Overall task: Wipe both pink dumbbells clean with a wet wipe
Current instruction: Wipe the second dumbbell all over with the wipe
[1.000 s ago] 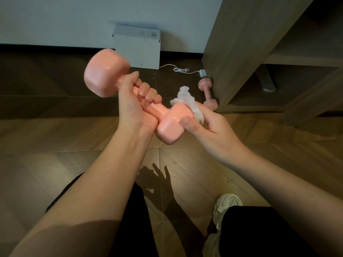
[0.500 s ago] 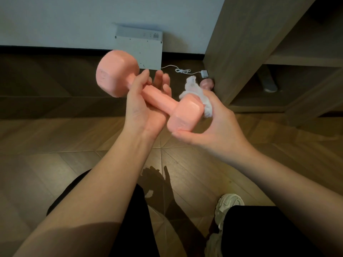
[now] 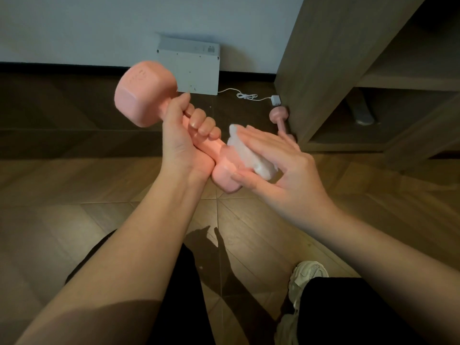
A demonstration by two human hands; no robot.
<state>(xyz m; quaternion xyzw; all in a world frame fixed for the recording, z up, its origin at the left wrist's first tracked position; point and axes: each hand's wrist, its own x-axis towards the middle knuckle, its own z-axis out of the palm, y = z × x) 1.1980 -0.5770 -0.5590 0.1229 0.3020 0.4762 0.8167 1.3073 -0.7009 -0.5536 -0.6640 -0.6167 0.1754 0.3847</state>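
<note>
Your left grip [image 3: 181,143] is clenched around the handle of the first pink dumbbell [image 3: 145,95], holding it in the air above the wooden floor [image 3: 74,195]. The dumbbell is tilted: its far head sits up and to the left, its near head lower and to the right. Your right grip [image 3: 286,170] lies flat, fingers straight, pressing the wet wipe [image 3: 251,155] onto that near head, with the thumb under the head. The second pink dumbbell [image 3: 278,113] lies on the floor just beside the cabinet [image 3: 323,70], partly hidden behind your right fingers. A white box [image 3: 191,68] leans against the wall, its cable [image 3: 246,96] trailing toward the cabinet.
</note>
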